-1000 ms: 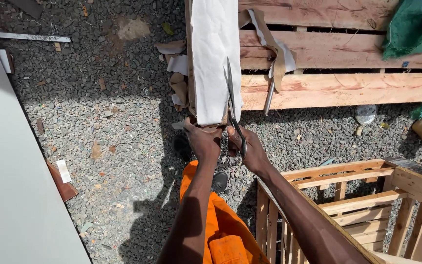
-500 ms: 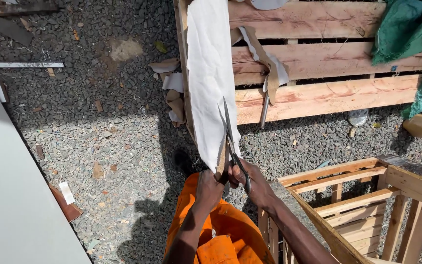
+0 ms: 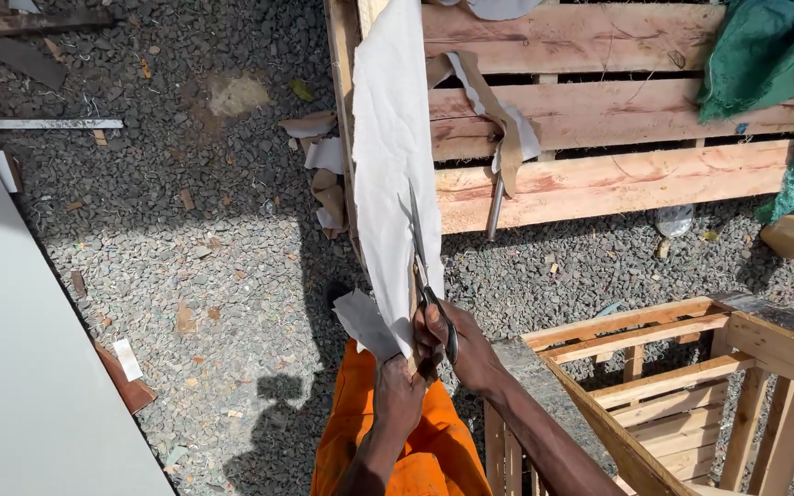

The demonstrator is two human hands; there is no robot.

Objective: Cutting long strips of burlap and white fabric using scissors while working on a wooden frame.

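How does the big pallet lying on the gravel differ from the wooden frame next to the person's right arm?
The pallet lies flat on the gravel, its wide planks reddish and stained. The wooden frame has thinner, paler, cleaner slats and stands raised beside the right hand. The pallet carries the long white cloth being cut with scissors; the frame carries nothing visible. Both are bare slatted timber with open gaps.

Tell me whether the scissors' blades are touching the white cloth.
Touching. The head view shows the scissors with blades lying against the white cloth, held by the right hand.
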